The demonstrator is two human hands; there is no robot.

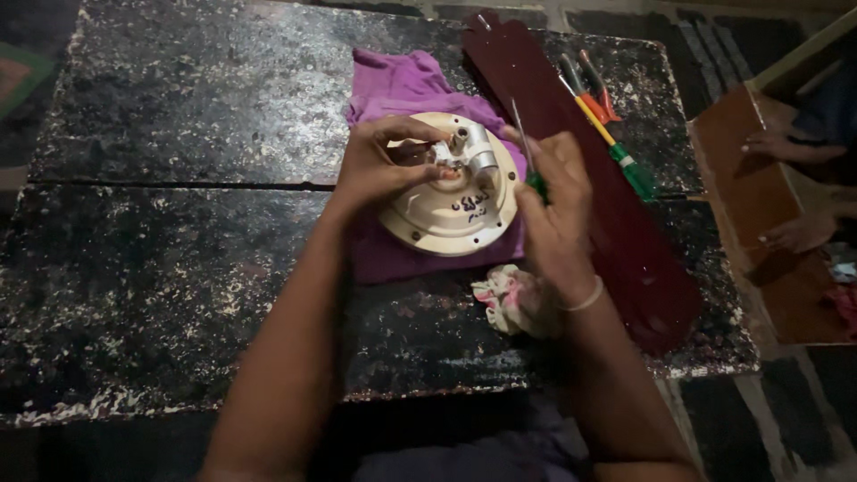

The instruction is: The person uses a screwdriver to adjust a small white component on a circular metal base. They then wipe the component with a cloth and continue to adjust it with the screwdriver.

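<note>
- Dark speckled desk (178, 134) fills the view, its worn top flecked white, with a seam running across at mid-height.
- Off at three o'clock, a brown board (759, 223) with another person's hands (786, 147) resting on it.
- Long maroon fan blade (616, 214) lies on the desk from twelve o'clock down to four o'clock.
- Purple cloth (402, 85) is spread at centre, under the work.
- On that cloth sits the cream round motor cover (446, 223), a silver fitting (473, 147) at its middle.
- Left hand (379, 165) is curled, fingers pinching at the silver fitting, palm on the cover's nine o'clock edge.
- Right hand (553, 201) is wrapped around a green-handled screwdriver (527, 152), shaft pointing to twelve o'clock.
- Second screwdriver (616, 143), yellow and green, lies on the blade beside red-handled pliers (594, 89) at one o'clock.
- Small crumpled white and pink rag (504, 299) sits at five o'clock of the cover.
</note>
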